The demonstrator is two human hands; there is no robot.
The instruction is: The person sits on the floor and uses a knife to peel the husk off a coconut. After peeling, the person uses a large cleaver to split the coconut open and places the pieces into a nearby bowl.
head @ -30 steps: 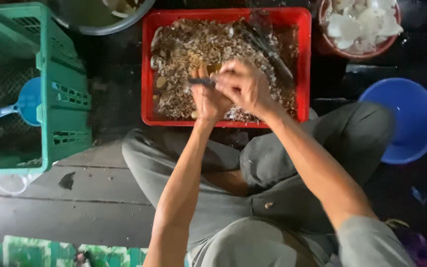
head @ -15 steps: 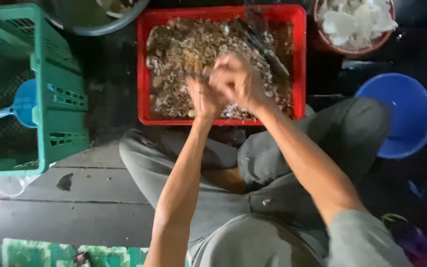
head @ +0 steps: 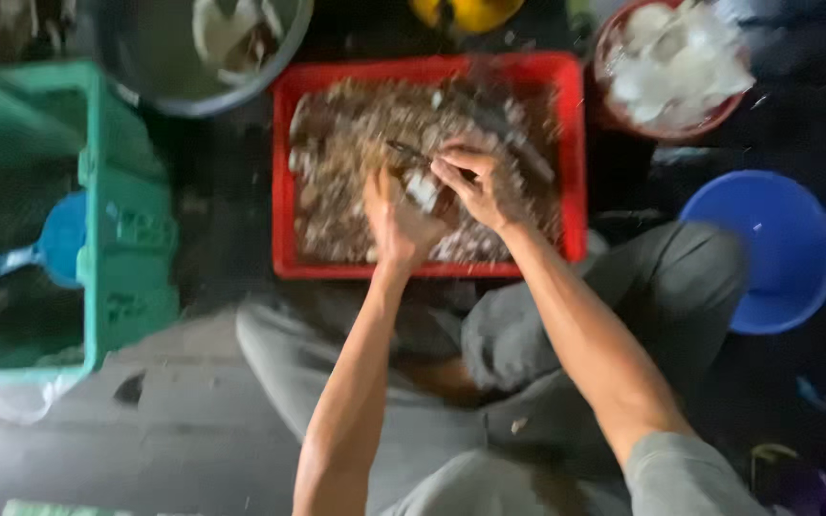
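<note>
Seated on a wet floor (head: 174,440), knees drawn up, both forearms reaching to 12 o'clock over a red tray (head: 284,191) heaped with small grey-brown shellfish (head: 346,162).

Left hand (head: 396,222): fingers curled closed around a pale shell piece (head: 423,189), cupped from below at the tray's centre. Right hand (head: 475,182): fingers pinched narrow on a thin dark knife (head: 403,150), blade pointing toward 10 o'clock, tip just beside the held piece. Motion blur hides the exact contact point.

Surroundings:
- At 9 o'clock, a green slatted crate (head: 112,210) with a blue scoop (head: 59,239) inside.
- At 11 o'clock, a grey metal basin (head: 145,57) holding a few scraps.
- At 1 o'clock, a reddish bowl (head: 614,105) piled with white shell meat (head: 676,62).
- At 3 o'clock, a blue plastic tub (head: 762,248).
- At 12 o'clock, a yellow object (head: 466,11), mostly cut off.

Handling judgement: shell piece likely light, rigid, wet and slippery, with sharp brittle edges. Best gripped across the broad faces, thumb opposing fingers, edges kept clear of the palm. Knife likely best held near the handle's front for fine control.
</note>
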